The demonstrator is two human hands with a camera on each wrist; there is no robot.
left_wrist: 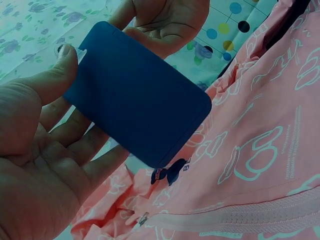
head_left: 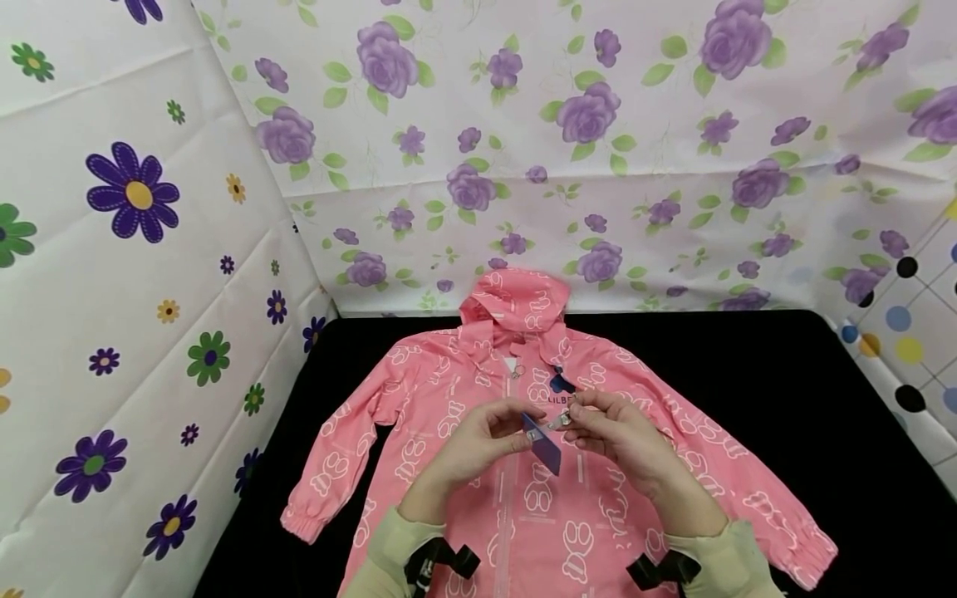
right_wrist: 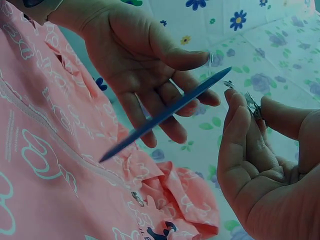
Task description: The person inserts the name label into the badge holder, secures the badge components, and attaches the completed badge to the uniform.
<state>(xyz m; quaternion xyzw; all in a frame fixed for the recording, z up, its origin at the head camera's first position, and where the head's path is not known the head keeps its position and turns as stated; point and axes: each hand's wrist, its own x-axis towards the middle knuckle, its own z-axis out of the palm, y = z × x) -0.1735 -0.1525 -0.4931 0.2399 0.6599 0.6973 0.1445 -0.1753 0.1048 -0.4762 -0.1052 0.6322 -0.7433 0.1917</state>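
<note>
A flat blue badge card (head_left: 544,453) with rounded corners hangs tilted above a pink hooded jacket (head_left: 419,448). My left hand (head_left: 482,438) pinches it at one end, with the thumb on a small clear tab (left_wrist: 81,54) and the fingers behind. Facing it, my right hand (head_left: 619,428) pinches a small metal clip (right_wrist: 255,107) between thumb and fingers. A short pale strap seems to run from the clip toward the card in the head view. The jacket lies spread front up, its hood at the far end, both hands over its chest.
The jacket covers much of a black tabletop (head_left: 718,357). A zipper pull (head_left: 514,374) sits near the collar, and a dark blue bow-shaped piece (head_left: 561,382) lies on the chest. Flower-printed sheets (head_left: 523,199) rise behind the table and at its left; a dotted sheet (head_left: 927,316) hangs at the right.
</note>
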